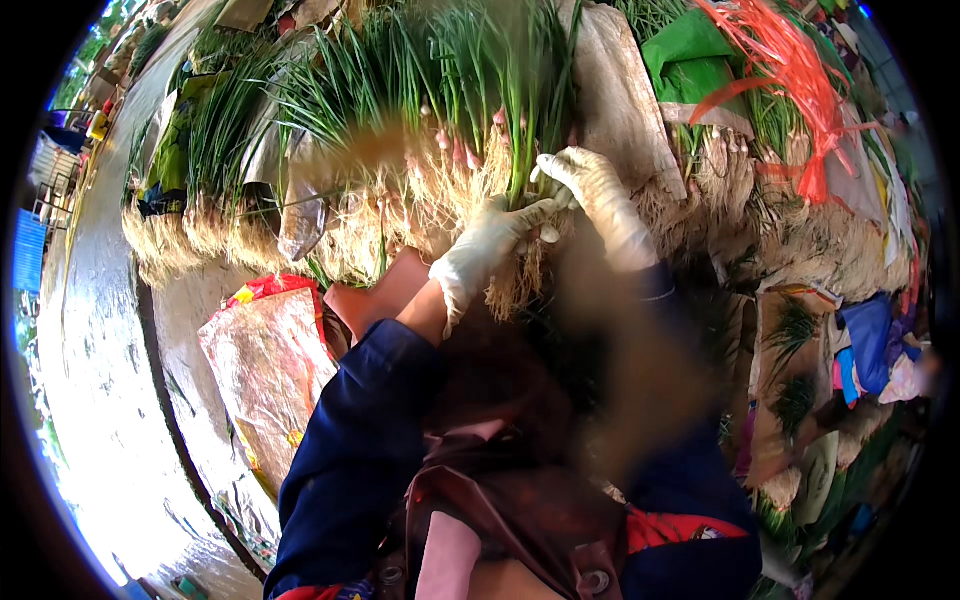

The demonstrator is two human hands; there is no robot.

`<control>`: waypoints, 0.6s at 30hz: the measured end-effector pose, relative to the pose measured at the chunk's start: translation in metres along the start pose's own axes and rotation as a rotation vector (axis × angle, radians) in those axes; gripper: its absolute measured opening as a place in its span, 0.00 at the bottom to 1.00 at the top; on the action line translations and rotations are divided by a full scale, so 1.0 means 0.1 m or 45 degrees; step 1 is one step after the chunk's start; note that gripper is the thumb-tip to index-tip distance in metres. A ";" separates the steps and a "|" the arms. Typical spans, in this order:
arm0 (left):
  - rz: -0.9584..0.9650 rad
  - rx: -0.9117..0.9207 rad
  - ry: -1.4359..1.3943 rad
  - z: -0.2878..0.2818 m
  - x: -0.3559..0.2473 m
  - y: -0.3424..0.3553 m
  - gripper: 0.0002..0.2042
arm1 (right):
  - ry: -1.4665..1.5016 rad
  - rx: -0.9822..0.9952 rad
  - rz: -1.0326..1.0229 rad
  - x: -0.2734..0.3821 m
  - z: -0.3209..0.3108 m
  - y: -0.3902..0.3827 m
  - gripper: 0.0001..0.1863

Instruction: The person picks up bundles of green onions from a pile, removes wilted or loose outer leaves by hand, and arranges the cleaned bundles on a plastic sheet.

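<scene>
White gloves cover both hands. My left hand [490,245] is closed round the base of a small bunch of spring onions [518,150], held upright with its pale roots [515,285] hanging below the fingers. Just to the right, my right hand [595,190] is curled beside the stalks, its fingertips pressed together close to the left fingers. What it pinches, if anything, I cannot make out. Directly behind the hands stands a long row of spring onions [390,90], green tops pointing away and tangled roots toward me. Some bulbs show a pinkish tint.
Red plastic strips [790,80] lie over more onions at the right, near a green plastic sheet [690,60]. A brown sack [625,90] lies across the row. Left of my lap is a pale sack [275,345], beside wet floor [95,380]. Brown blurs cover parts of the view.
</scene>
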State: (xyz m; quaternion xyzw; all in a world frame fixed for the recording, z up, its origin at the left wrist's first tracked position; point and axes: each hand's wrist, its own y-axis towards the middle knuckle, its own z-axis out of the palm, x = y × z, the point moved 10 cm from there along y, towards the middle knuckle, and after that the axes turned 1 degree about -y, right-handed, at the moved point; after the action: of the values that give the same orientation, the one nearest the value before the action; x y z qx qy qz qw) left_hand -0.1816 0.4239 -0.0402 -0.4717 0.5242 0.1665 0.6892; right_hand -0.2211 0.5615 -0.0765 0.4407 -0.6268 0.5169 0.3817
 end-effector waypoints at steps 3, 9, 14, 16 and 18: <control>0.029 0.097 -0.564 -0.01 0.31 0.15 0.11 | -0.200 -0.534 -0.472 0.13 -0.07 -0.08 0.12; 0.258 0.193 -0.430 -0.08 -0.28 -0.42 0.15 | -1.140 -0.168 0.416 -0.94 -1.00 -0.66 0.19; 0.359 0.065 -0.760 -0.35 -0.34 -0.25 0.15 | -0.858 -0.419 -0.061 0.10 -0.69 -0.47 0.17; 0.266 0.217 -0.839 -0.19 -0.28 -0.08 0.20 | -0.345 -0.479 0.146 0.14 -0.61 -0.02 0.18; 0.190 0.218 -0.695 -0.09 -0.19 0.09 0.19 | -1.099 -0.346 0.290 0.10 -0.69 0.60 0.23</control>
State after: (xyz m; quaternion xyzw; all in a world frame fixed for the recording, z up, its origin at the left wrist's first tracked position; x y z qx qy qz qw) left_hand -0.2001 0.4261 -0.0279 -0.3097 0.3649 0.2927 0.8278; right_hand -0.2798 0.6322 -0.0739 0.4897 -0.8348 0.2382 0.0811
